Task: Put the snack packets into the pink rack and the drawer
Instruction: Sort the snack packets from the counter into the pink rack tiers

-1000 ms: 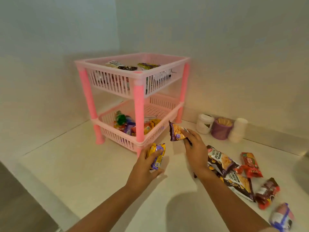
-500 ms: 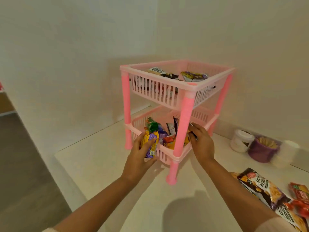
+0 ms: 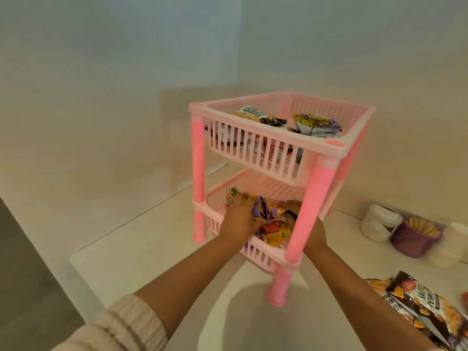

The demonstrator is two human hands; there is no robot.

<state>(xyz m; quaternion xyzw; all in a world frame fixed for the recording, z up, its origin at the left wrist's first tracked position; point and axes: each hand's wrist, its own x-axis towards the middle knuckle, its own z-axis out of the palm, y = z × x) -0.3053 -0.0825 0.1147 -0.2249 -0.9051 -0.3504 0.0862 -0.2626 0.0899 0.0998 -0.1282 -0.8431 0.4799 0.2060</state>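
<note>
Two hands: both were down in the lower tier of the pink rack (image 3: 276, 138), seen from the head view.
Left hand (image 3: 239, 221): fingers curled over a yellow-and-purple snack packet (image 3: 258, 211), holding it above the heap in that tier.
Right hand (image 3: 312, 230): reached in behind the front pink post (image 3: 310, 211); fingers mostly hidden, so its grip could not be told.
Lower tier: an orange packet (image 3: 274, 230) and a green-topped packet (image 3: 233, 193) lay there, touching the packet in the left hand.
Upper tier: a salted peanuts packet (image 3: 253, 114) and a silver-purple packet (image 3: 316, 124) lay side by side.
Worktop (image 3: 141, 249): the rack stood on it in the corner; more peanut packets (image 3: 417, 305) lay at the right edge, well apart from the rack.
Back wall: a white tub (image 3: 378, 222) and a purple cup (image 3: 414, 238) stood just beside each other.
Sleeve (image 3: 121, 328): cream knit, pushed up the left forearm.
</note>
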